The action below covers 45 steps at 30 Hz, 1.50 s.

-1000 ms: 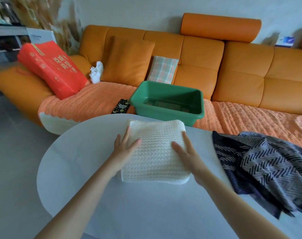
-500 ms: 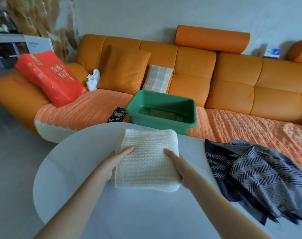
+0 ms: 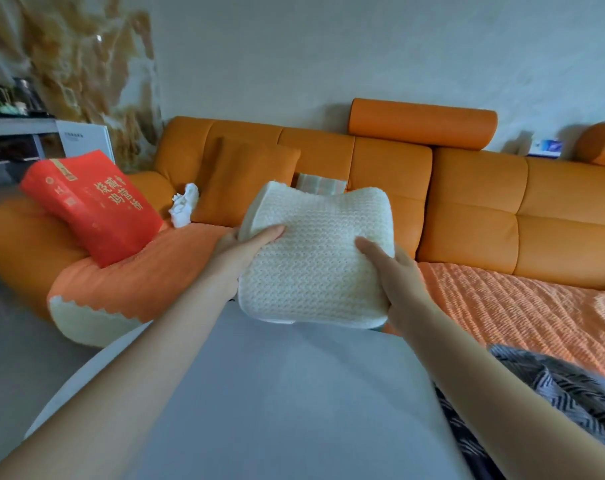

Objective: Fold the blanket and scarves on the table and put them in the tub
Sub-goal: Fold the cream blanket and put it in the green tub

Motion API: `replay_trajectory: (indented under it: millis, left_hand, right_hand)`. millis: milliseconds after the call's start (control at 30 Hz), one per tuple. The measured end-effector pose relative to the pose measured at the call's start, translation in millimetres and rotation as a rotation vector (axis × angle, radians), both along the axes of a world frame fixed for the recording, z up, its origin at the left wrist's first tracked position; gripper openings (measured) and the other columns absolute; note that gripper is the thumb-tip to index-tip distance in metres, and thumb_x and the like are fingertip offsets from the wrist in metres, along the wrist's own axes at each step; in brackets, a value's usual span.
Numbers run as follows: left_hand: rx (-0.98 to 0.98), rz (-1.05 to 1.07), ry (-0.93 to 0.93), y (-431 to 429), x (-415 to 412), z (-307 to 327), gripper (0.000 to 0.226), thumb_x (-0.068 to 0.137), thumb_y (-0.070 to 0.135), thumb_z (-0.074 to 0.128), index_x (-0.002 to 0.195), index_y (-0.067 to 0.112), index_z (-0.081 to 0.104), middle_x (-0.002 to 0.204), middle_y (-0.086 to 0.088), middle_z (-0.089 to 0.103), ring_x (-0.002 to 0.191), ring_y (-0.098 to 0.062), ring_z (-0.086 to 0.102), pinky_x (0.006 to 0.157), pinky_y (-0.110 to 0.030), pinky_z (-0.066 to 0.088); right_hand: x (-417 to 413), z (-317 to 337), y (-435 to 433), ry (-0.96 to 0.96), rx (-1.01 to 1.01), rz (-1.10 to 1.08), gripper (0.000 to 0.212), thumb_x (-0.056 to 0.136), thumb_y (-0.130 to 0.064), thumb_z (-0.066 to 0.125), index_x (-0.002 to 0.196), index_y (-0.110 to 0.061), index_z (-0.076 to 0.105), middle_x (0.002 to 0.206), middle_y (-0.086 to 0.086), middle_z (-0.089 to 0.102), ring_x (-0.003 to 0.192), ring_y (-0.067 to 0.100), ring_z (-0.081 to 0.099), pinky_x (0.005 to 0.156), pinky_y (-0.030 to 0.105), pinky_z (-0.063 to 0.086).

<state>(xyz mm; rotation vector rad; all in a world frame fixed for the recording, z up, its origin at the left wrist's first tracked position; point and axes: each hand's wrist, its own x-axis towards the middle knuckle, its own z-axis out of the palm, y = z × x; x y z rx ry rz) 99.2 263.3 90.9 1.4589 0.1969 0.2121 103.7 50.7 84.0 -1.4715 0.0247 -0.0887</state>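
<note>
Blanket (image 3: 315, 271), cream knit and folded into a thick square, is hanging clear of the tabletop (image 3: 277, 393), just past its far edge and in front of the orange sofa (image 3: 467, 216). Both hands are carrying it. Left hand (image 3: 245, 247) is taking the left edge, right hand (image 3: 398, 275) the right edge. Each grip is pinching the stack, thumb lying on the top face, fingers going underneath and out of sight. Hands are sitting about level and equally far out, so neither is leading. Bundle is running slightly wider left to right than near to far, and is tilting with its far edge raised. Tub is not showing anywhere. Judging by the task, it is probably sitting behind and below the bundle, hidden by it, but this cannot be confirmed. If so, the coming move is heading straight away from the person and downward, both grips letting go together. Scarves (image 3: 550, 403), dark with a zigzag pattern, are lying unfolded in a heap at the near right of the tabletop, well apart from the blanket. Red package (image 3: 90, 206) is leaning on the sofa at far left.
</note>
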Motion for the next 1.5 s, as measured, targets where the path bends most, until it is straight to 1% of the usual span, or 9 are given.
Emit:
replay_trajectory:
  millis: [100,267,400,633,800,967,1100,1233,1500]
  left_hand:
    - [0.008,0.028,-0.116,0.6,57.5,11.7,0.050,0.068,0.032,0.081,0.110,0.014,0.061,0.101,-0.003,0.069,0.086,-0.018,0.067,0.070,-0.032,0.055]
    - [0.129,0.075,-0.295,-2.0,148.9,8.4,0.046,0.072,0.031,0.078,0.111,0.017,0.056,0.094,0.008,0.063,0.078,-0.004,0.061,0.051,-0.015,0.048]
    - [0.169,0.105,-0.322,-0.2,207.0,-32.4,0.063,0.069,0.042,0.079,0.120,0.018,0.051,0.115,0.003,0.060,0.099,-0.013,0.061,0.077,-0.029,0.053]
    - [0.652,0.135,0.343,-11.1,246.5,-164.2,0.074,0.086,0.034,0.064,0.142,0.001,0.027,0.135,-0.015,0.047,0.115,-0.032,0.051,0.084,-0.033,0.044]
    - [0.736,0.221,0.296,-9.2,254.6,-165.9,0.084,0.082,0.036,0.068,0.145,0.006,0.020,0.140,-0.016,0.041,0.117,-0.035,0.049,0.091,-0.042,0.045]
    - [0.870,0.325,0.151,-10.4,245.6,-160.5,0.061,0.089,0.024,0.060,0.141,0.010,0.032,0.136,-0.015,0.043,0.116,-0.033,0.050,0.088,-0.041,0.045]
    - [1.001,0.352,0.124,-2.9,232.0,-163.9,0.049,0.092,0.023,0.055,0.135,0.007,0.040,0.133,-0.015,0.043,0.110,-0.031,0.052,0.082,-0.037,0.046]
    - [1.100,0.353,0.100,-2.1,224.4,-174.9,0.044,0.093,0.029,0.053,0.128,0.002,0.046,0.125,-0.016,0.051,0.109,-0.030,0.053,0.080,-0.037,0.045]
    - [1.068,0.355,-0.051,-14.3,209.4,-164.6,0.047,0.092,0.024,0.055,0.136,0.009,0.044,0.135,-0.011,0.045,0.128,-0.027,0.036,0.104,-0.039,0.035]
  right_hand:
    - [54.8,5.6,10.2,-0.108,0.062,-0.054,0.044,0.082,-0.035,0.069,0.121,-0.025,0.052,0.111,0.000,0.063,0.097,0.022,0.063,0.081,0.042,0.054]
    - [143.3,-13.3,22.9,-0.276,0.071,-0.138,0.046,0.085,-0.034,0.065,0.128,-0.027,0.049,0.117,-0.002,0.061,0.104,0.020,0.060,0.086,0.038,0.051]
    - [197.0,-57.3,25.8,-0.420,0.029,-0.189,0.043,0.088,-0.032,0.061,0.129,-0.027,0.049,0.117,-0.003,0.062,0.104,0.018,0.061,0.085,0.035,0.051]
    - [249.1,-161.3,32.6,0.465,-0.529,0.068,0.084,0.091,-0.044,0.054,0.150,-0.012,0.004,0.146,0.015,0.032,0.123,0.033,0.045,0.095,0.038,0.044]
    - [256.1,-158.6,30.7,0.410,-0.658,0.077,0.089,0.092,-0.051,0.048,0.149,-0.018,-0.013,0.154,0.012,0.019,0.133,0.034,0.033,0.102,0.038,0.036]
    - [252.0,-157.0,27.2,0.443,-0.610,0.188,0.096,0.079,-0.064,0.057,0.148,-0.012,0.014,0.137,0.010,0.045,0.109,0.025,0.056,0.079,0.030,0.051]
    - [238.8,-152.0,29.8,0.431,-0.781,0.250,0.072,0.092,-0.060,0.039,0.139,-0.006,0.034,0.126,0.009,0.051,0.092,0.022,0.051,0.057,0.023,0.037]
    - [230.5,-149.6,32.0,0.436,-0.845,0.230,0.072,0.096,-0.054,0.035,0.144,-0.002,0.019,0.139,0.012,0.041,0.118,0.025,0.049,0.088,0.026,0.041]
    - [226.2,-145.3,37.5,0.322,-0.762,0.022,0.087,0.092,-0.047,0.046,0.149,-0.016,-0.012,0.152,0.013,0.020,0.125,0.033,0.041,0.086,0.036,0.047]
